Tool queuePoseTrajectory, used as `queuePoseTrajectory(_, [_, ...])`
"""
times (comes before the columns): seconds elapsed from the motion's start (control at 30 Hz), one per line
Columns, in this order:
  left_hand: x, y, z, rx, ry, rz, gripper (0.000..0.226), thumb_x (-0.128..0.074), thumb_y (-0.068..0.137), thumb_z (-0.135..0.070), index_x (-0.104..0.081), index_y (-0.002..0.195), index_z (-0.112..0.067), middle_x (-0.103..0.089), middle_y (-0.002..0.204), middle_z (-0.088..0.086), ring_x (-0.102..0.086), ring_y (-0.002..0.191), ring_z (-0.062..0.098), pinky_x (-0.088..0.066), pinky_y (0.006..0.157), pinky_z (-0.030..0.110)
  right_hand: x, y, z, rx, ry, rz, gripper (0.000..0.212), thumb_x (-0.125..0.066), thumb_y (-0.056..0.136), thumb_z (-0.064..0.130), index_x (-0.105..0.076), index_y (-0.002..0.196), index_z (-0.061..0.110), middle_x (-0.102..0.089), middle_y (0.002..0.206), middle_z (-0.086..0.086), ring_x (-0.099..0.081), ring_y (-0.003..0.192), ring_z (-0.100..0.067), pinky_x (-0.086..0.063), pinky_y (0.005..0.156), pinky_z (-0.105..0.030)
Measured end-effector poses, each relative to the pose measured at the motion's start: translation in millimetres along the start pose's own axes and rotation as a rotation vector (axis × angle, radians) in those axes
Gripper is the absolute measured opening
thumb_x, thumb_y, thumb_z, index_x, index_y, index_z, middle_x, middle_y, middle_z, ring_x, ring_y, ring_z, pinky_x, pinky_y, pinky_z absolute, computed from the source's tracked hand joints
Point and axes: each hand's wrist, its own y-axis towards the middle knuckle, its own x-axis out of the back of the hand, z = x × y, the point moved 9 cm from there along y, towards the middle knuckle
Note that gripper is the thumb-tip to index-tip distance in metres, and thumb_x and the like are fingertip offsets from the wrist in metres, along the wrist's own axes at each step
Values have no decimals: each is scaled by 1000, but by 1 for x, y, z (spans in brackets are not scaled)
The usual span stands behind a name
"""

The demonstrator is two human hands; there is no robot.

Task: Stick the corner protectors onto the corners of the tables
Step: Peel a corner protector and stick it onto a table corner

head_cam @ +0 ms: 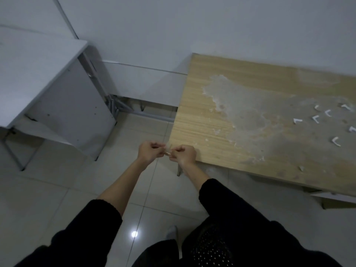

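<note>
Corner protector (168, 151), small clear piece, pinched between our curled fingers (174, 151); left hand (149, 153) and right hand (185, 154) both grip it, just off near-left corner of wooden bench (202, 132). We judge backing being peeled; not yet stuck. That corner looks bare. White pieces (316, 119) lie well apart on bench. Grey desk (38, 74) beyond, corners unclear.

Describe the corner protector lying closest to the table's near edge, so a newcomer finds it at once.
Start at the wooden table on the right and find the white corner protectors scattered toward its right end. The one wanted lies alone below the cluster, nearest the near edge, its V opening down and right.
</note>
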Motion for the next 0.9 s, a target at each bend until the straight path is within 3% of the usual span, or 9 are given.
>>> queuePoseTrajectory(0.13, [3,-5,10,-1,-60,-32,8,-63,83,7,-65,86,0,-61,70,9,-63,54,10,-54,52,12,-2,-3,-5,19,-42,-92,38,-58,81,-16,-51,54,9,-54,60,-6,-55,44,-10,-51,41,-15])
queuePoseTrajectory(0.33, [4,-7,24,31,-126,-84,12,-66,82,4,-67,93,8,-62,69,10,-62,45,-1,-55,53,13,-3,-8,-1,91,-129,-154,42,-55,80,-19,-48,51,11,-52,61,-7,-54,52,-20,-48,38,-15])
queuePoseTrajectory(0.47, [1,-7,21,28,-133,-89,10,-67,81,4,-67,91,6,-62,69,9,-62,47,3,-55,53,13,0,-5,0,95,-153,-188,43,-56,78,-19,-49,50,13,-55,63,-11,-60,62,-25,-54,50,-29])
queuePoseTrajectory(0.53, [-2,-7,17,21,-131,-100,4,-68,80,4,-66,83,4,-61,66,9,-61,49,6,-54,51,13,3,-3,0,80,-155,-191,43,-56,78,-19,-49,50,14,-54,57,-6,-61,64,-26,-53,50,-29])
queuePoseTrajectory(0.6, [-3,-6,16,15,-125,-117,11,-69,80,4,-64,71,-2,-61,64,8,-60,49,6,-55,51,14,6,1,-1,71,-187,-188,43,-57,78,-17,-50,50,15,-53,56,-3,-63,63,-27,-54,49,-28])
queuePoseTrajectory(0.77, [-4,-4,12,-28,-90,-136,23,-71,79,-1,-59,61,-8,-60,61,6,-60,52,10,-57,54,17,5,4,1,95,-292,-166,42,-60,79,-10,-54,50,20,-61,58,-7,-65,58,-27,-61,65,-44])
queuePoseTrajectory(0.9, [-6,0,8,-35,-57,-117,27,-72,78,-2,-55,58,-9,-57,59,5,-58,42,3,-56,50,19,5,4,8,120,-359,-110,39,-61,78,-12,-53,52,17,-63,72,-16,-59,48,-20,-56,48,-30])
